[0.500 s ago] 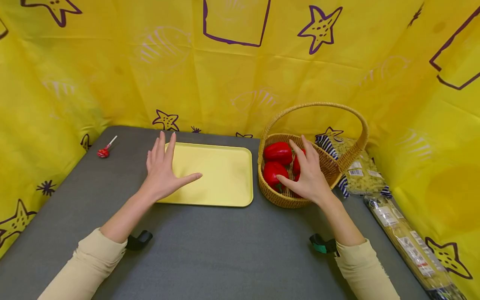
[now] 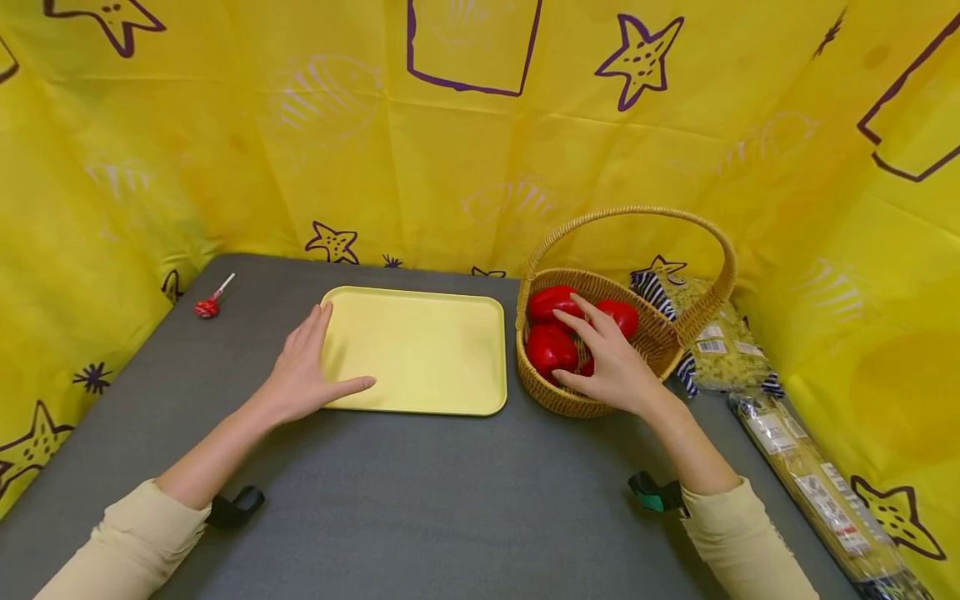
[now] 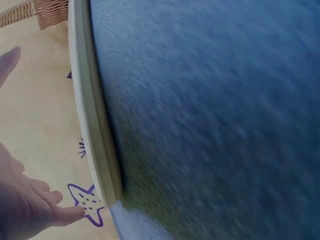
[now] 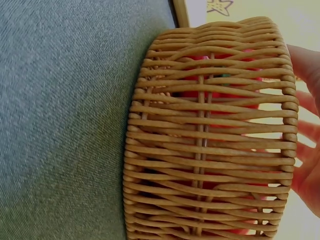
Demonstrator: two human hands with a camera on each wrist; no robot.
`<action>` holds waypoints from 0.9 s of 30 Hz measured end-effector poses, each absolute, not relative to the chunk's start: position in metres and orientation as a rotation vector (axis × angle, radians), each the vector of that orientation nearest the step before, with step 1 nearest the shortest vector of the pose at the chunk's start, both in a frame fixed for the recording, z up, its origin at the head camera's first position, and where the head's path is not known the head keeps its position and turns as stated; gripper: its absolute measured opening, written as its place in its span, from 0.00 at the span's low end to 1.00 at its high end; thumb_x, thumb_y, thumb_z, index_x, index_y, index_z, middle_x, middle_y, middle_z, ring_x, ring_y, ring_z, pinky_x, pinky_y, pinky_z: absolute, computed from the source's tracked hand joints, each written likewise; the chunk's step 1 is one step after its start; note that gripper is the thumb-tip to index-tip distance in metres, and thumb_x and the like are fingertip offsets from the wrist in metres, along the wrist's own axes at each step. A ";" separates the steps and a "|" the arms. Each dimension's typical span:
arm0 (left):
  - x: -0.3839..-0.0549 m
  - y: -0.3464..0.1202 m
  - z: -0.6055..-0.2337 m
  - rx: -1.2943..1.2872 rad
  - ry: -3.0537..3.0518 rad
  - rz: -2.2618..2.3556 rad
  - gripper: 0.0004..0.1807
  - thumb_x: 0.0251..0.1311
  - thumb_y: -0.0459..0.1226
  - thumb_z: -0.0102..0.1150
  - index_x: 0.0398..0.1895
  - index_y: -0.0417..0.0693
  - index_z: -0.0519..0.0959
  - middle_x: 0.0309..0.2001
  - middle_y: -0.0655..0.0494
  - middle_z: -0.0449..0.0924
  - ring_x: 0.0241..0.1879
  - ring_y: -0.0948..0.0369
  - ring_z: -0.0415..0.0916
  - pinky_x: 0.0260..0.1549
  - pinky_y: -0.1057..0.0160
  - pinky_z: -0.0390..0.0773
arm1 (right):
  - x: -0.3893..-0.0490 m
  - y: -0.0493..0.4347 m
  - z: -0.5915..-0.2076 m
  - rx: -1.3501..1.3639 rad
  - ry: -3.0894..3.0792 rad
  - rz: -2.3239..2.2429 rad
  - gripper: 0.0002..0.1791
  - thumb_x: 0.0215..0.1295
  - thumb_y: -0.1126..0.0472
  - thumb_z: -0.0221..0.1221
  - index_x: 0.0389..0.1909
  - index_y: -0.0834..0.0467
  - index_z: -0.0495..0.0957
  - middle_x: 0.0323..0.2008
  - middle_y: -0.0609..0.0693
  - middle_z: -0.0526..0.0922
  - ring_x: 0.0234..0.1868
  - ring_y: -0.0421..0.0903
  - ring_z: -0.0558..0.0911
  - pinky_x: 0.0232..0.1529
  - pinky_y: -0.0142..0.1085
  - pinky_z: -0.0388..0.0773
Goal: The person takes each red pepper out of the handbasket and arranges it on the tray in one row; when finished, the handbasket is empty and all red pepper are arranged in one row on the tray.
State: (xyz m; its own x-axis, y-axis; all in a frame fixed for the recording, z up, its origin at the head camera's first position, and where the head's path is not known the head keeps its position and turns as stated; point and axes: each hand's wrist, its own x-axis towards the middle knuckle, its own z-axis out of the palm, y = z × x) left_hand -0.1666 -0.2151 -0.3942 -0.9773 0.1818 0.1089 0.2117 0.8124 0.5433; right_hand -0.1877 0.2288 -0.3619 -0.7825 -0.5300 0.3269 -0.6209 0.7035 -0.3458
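Observation:
A handled wicker basket [image 2: 566,406] holds several red bell peppers [image 2: 551,346]. My right hand [image 2: 617,371] hovers over its near rim, thumb and fingers apart and bent slightly toward the peppers. Through the basket's woven wall [image 4: 215,150] in the right wrist view, red shows, with the hand beyond the rim. Left of the basket lies a pale yellow rectangular tray [image 2: 420,350] with nothing on it. My left hand [image 2: 300,375] is over the tray's left edge, fingers extended and thumb held wide toward the tray. The left wrist view shows that hand beside the tray's rim [image 3: 95,110].
A red-wrapped lollipop [image 2: 207,308] lies at the far left of the grey table [image 2: 450,500]. Right of the basket are a bag of pasta [image 2: 723,354] and a long clear packet of pasta [image 2: 817,492]. Yellow patterned cloth [image 2: 450,167] walls the back and sides.
My left hand has moved left and slightly toward me, off the middle of the tray. The right hand has lowered a little and its fingers have drawn left, uncovering a pepper on the right.

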 end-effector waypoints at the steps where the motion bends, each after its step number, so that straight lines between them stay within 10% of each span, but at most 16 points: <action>1: -0.166 -0.217 -0.395 -0.326 -2.956 -0.876 0.70 0.46 0.65 0.68 0.78 0.48 0.32 0.77 0.38 0.33 0.71 0.34 0.39 0.60 0.28 0.48 | -0.188 0.229 -0.361 0.945 -2.714 0.664 0.45 0.49 0.53 0.74 0.70 0.55 0.65 0.74 0.55 0.54 0.70 0.59 0.59 0.60 0.61 0.66; 27: -0.165 -0.251 -0.411 -0.543 -3.114 -0.992 0.61 0.54 0.54 0.68 0.75 0.30 0.40 0.73 0.26 0.27 0.70 0.30 0.31 0.61 0.28 0.41 | -0.198 0.225 -0.363 1.214 -2.816 0.599 0.38 0.52 0.59 0.73 0.66 0.57 0.71 0.67 0.60 0.67 0.66 0.56 0.66 0.59 0.52 0.72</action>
State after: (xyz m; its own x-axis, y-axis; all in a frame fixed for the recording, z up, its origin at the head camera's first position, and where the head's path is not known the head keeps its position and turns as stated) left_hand -0.1654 -0.2506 -0.4113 -0.9320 0.3570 -0.0624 0.2551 0.7687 0.5865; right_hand -0.1981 0.2247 -0.3626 -0.6979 -0.6972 0.1638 -0.7036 0.6246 -0.3389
